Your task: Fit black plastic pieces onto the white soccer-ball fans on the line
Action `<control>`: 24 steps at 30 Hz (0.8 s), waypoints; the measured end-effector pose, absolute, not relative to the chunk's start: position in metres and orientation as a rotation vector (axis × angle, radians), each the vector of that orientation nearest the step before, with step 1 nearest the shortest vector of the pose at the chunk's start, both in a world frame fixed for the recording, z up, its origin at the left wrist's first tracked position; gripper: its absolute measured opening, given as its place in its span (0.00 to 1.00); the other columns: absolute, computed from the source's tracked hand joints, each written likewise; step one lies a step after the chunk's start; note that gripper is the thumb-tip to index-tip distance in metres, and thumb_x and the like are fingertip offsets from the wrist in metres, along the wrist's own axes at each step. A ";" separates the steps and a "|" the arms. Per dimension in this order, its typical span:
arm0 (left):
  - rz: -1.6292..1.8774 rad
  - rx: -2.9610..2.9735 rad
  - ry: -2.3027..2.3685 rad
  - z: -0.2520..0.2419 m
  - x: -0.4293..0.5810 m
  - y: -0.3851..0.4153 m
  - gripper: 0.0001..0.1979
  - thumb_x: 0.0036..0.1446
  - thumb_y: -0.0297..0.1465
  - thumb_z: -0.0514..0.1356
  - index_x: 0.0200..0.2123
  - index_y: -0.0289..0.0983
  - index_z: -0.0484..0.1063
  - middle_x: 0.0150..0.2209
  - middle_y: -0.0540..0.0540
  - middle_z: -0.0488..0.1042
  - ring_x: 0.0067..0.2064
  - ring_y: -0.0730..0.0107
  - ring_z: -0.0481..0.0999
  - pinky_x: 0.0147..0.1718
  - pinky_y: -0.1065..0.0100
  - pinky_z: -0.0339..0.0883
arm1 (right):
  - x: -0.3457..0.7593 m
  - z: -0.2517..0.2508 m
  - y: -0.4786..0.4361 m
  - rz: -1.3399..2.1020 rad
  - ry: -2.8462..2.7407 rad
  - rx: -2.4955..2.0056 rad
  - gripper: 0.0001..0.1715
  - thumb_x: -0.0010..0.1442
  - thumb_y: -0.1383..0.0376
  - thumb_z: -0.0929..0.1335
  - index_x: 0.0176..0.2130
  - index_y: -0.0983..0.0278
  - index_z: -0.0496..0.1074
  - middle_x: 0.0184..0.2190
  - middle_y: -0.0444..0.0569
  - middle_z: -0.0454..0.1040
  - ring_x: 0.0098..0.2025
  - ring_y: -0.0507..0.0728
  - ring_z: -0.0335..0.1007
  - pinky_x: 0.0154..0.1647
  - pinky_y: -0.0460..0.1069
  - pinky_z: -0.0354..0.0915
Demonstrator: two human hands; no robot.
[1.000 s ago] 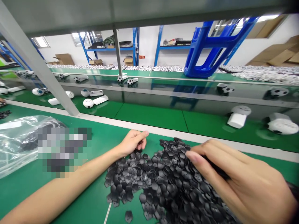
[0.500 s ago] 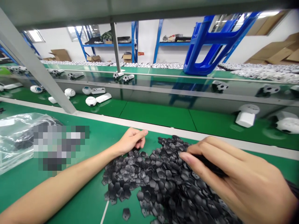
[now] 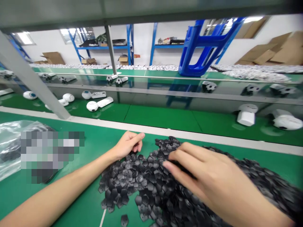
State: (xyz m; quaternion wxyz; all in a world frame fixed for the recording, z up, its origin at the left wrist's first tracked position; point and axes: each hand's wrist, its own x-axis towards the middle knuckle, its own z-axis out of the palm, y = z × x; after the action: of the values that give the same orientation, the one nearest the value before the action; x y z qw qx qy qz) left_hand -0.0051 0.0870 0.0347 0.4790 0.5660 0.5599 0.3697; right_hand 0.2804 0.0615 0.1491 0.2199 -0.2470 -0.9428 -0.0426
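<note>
A broad heap of small black pentagon-shaped plastic pieces lies on the green worktable. My left hand rests at the heap's far left edge, its fingers curled in and the thumb laid along the top. Whether anything is inside that closed hand is hidden. Over the middle of the heap is my right hand, fingers bent and the thumb a little apart from the index finger. No piece shows clearly between them. One loose pentagon piece lies apart near the front.
A clear plastic bag with dark contents lies at the left, beside a blurred-out patch. Beyond a pale rail, a green conveyor carries several white football-shaped items with handles. A slanted metal post and an overhead shelf frame the view.
My right hand has moved left and slightly away from me over the heap, uncovering more pieces at the right. My left hand keeps its pose. The view has shifted slightly.
</note>
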 end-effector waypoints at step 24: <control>0.910 1.480 1.363 0.047 0.008 0.088 0.39 0.67 0.63 0.59 0.17 0.38 0.77 0.15 0.50 0.67 0.22 0.71 0.64 0.28 0.67 0.57 | 0.358 0.093 0.035 -0.070 -2.649 -0.901 0.31 0.80 0.49 0.68 0.69 0.66 0.75 0.71 0.70 0.74 0.74 0.80 0.69 0.65 0.76 0.77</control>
State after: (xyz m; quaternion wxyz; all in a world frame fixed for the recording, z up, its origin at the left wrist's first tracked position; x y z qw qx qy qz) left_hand 0.0080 0.0877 0.0467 0.4498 0.5986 0.5513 0.3680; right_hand 0.3580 0.0353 0.0931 0.1704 -0.3173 -0.9326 -0.0247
